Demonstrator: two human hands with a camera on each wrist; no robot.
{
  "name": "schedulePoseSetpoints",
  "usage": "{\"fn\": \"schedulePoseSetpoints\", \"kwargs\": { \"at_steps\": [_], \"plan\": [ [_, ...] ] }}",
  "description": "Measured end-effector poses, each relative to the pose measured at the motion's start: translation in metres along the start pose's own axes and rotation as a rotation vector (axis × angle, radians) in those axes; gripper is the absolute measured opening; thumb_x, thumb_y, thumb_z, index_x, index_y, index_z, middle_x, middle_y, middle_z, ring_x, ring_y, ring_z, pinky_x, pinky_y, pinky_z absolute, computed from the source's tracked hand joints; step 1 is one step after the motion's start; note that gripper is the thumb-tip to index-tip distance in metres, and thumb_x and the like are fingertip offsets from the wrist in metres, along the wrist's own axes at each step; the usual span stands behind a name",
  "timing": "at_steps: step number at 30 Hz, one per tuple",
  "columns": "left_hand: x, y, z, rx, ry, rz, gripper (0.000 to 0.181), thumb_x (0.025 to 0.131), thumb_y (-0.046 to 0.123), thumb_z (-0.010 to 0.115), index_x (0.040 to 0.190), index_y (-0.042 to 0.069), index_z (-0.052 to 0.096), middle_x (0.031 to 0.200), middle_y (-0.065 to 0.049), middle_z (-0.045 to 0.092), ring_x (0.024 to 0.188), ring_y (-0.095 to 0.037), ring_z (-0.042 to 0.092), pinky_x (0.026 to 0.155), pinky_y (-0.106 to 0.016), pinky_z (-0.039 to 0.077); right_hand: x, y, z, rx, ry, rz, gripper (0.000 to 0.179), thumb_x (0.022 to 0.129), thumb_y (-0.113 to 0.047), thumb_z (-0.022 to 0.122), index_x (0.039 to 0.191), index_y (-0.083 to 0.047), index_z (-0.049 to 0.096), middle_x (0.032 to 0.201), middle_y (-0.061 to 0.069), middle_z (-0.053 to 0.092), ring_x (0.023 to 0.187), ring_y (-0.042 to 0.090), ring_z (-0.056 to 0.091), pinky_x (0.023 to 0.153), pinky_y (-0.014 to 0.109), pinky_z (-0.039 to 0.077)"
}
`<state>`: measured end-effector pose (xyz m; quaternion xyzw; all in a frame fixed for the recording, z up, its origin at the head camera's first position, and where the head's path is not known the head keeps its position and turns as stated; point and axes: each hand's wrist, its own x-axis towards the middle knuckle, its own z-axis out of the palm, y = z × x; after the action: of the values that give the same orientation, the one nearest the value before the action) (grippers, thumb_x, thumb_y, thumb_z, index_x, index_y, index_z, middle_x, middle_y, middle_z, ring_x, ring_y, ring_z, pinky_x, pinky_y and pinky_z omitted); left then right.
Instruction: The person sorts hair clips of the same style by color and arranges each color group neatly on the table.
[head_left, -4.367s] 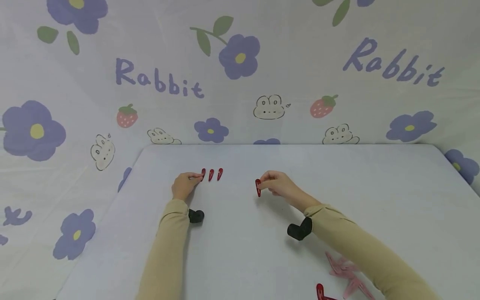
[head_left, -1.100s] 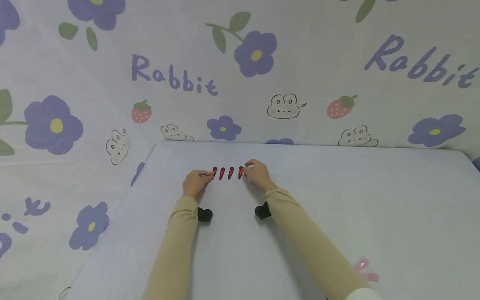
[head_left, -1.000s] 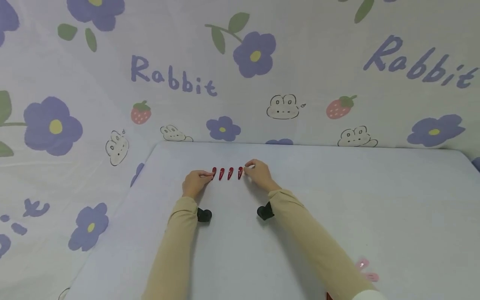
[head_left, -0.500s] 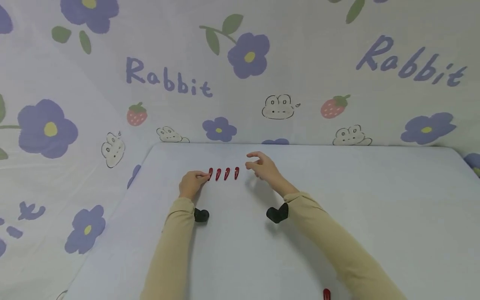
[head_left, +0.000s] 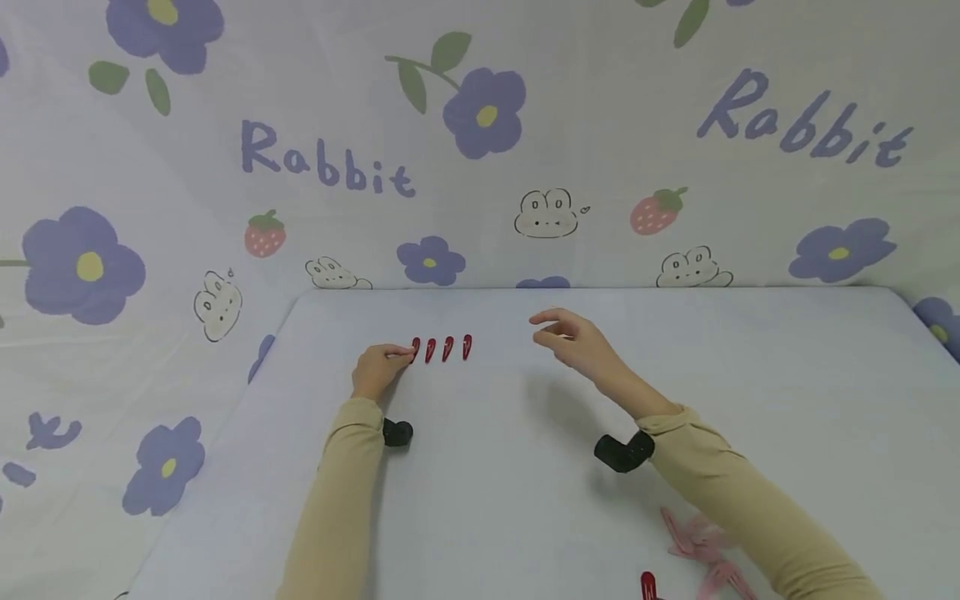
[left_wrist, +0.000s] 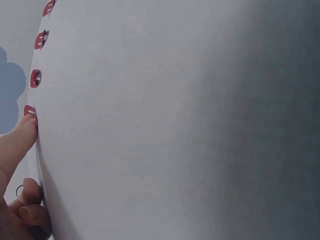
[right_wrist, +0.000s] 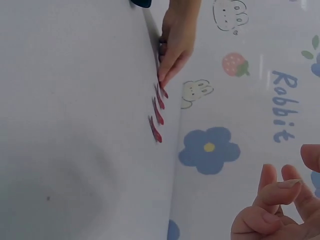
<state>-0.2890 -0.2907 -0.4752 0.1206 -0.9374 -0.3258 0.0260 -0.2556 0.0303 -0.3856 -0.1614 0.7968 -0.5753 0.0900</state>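
Several red snap hair clips stand in a row near the table's back left, the rightmost clip point(head_left: 467, 347) a little apart from the others. My left hand point(head_left: 379, 371) pinches the leftmost clip point(head_left: 416, 345) between thumb and finger. In the left wrist view, the thumb point(left_wrist: 22, 137) lies on that clip's end and partly hides it. My right hand point(head_left: 581, 346) hovers above the table, right of the row, its fingers loosely bent with nothing in them. The right wrist view shows the same row point(right_wrist: 158, 120) away from those fingers point(right_wrist: 275, 195).
Pink hair clips point(head_left: 701, 542) lie in a pile at the front right, partly behind the right sleeve point(head_left: 750, 500). Another red clip point(head_left: 648, 586) is cut off by the lower frame edge. A patterned cloth point(head_left: 337, 100) rises behind the white table point(head_left: 487, 500).
My right hand set a red clip at the row's right end, let go of it, then lifted and drew back to the right. The left hand has stayed at the leftmost clip.
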Motion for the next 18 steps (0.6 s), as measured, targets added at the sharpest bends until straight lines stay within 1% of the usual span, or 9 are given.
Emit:
{"fn": "schedulePoseSetpoints", "kwargs": {
  "at_steps": [2, 5, 6, 8, 11, 16, 18],
  "plan": [
    [-0.001, 0.003, 0.002, -0.010, -0.016, 0.000, 0.025, 0.082, 0.031, 0.065, 0.100, 0.015, 0.071, 0.114, -0.008, 0.059, 0.105, -0.027, 0.051, 0.079, -0.042, 0.039, -0.014, 0.002, -0.010, 0.012, -0.001, 0.020, 0.031, 0.089, -0.023, 0.055, 0.117, -0.009, 0.054, 0.105, 0.013, 0.056, 0.087, 0.024, 0.048, 0.072, 0.036, 0.041],
    [-0.001, 0.004, 0.002, -0.023, -0.018, 0.005, 0.025, 0.082, 0.031, 0.064, 0.100, 0.014, 0.070, 0.115, -0.009, 0.058, 0.106, -0.029, 0.050, 0.080, -0.043, 0.037, -0.032, 0.003, -0.019, 0.064, 0.023, 0.031, 0.032, 0.090, -0.025, 0.055, 0.117, -0.009, 0.054, 0.106, 0.012, 0.055, 0.082, 0.022, 0.046, 0.070, 0.032, 0.039],
    [-0.001, 0.004, 0.002, -0.025, -0.018, 0.007, 0.026, 0.083, 0.030, 0.063, 0.101, 0.013, 0.070, 0.116, -0.010, 0.058, 0.106, -0.029, 0.050, 0.080, -0.043, 0.037, -0.038, 0.003, -0.021, 0.083, 0.033, 0.027, 0.032, 0.090, -0.025, 0.054, 0.117, -0.009, 0.054, 0.105, 0.011, 0.055, 0.082, 0.020, 0.046, 0.070, 0.031, 0.039],
    [-0.002, 0.002, 0.002, -0.026, -0.024, 0.004, 0.026, 0.083, 0.030, 0.063, 0.101, 0.012, 0.070, 0.117, -0.010, 0.057, 0.107, -0.029, 0.049, 0.081, -0.042, 0.037, -0.051, 0.004, -0.025, 0.124, 0.048, 0.013, 0.032, 0.090, -0.025, 0.053, 0.117, -0.008, 0.053, 0.104, 0.011, 0.055, 0.076, 0.018, 0.044, 0.066, 0.029, 0.038],
    [-0.002, -0.003, -0.001, -0.017, -0.037, 0.004, 0.027, 0.083, 0.030, 0.064, 0.101, 0.011, 0.069, 0.117, -0.010, 0.057, 0.108, -0.028, 0.049, 0.082, -0.041, 0.037, -0.073, 0.003, -0.028, 0.148, 0.047, -0.015, 0.030, 0.091, -0.022, 0.052, 0.116, -0.006, 0.053, 0.100, 0.012, 0.056, 0.070, 0.016, 0.042, 0.062, 0.026, 0.037],
    [-0.001, -0.004, -0.002, -0.014, -0.041, 0.020, 0.028, 0.082, 0.030, 0.065, 0.101, 0.010, 0.070, 0.116, -0.012, 0.057, 0.107, -0.030, 0.049, 0.080, -0.042, 0.038, -0.113, 0.008, -0.037, 0.106, 0.042, -0.078, 0.025, 0.092, -0.017, 0.051, 0.113, -0.004, 0.053, 0.092, 0.017, 0.057, 0.064, 0.015, 0.041, 0.057, 0.025, 0.037],
    [0.000, -0.002, -0.002, -0.013, -0.047, 0.015, 0.029, 0.082, 0.031, 0.065, 0.100, 0.010, 0.070, 0.116, -0.012, 0.057, 0.107, -0.030, 0.049, 0.079, -0.042, 0.038, -0.129, 0.013, -0.041, 0.084, 0.052, -0.092, 0.023, 0.092, -0.015, 0.050, 0.113, -0.003, 0.052, 0.089, 0.015, 0.058, 0.063, 0.015, 0.042, 0.055, 0.025, 0.037]
  ]
}}
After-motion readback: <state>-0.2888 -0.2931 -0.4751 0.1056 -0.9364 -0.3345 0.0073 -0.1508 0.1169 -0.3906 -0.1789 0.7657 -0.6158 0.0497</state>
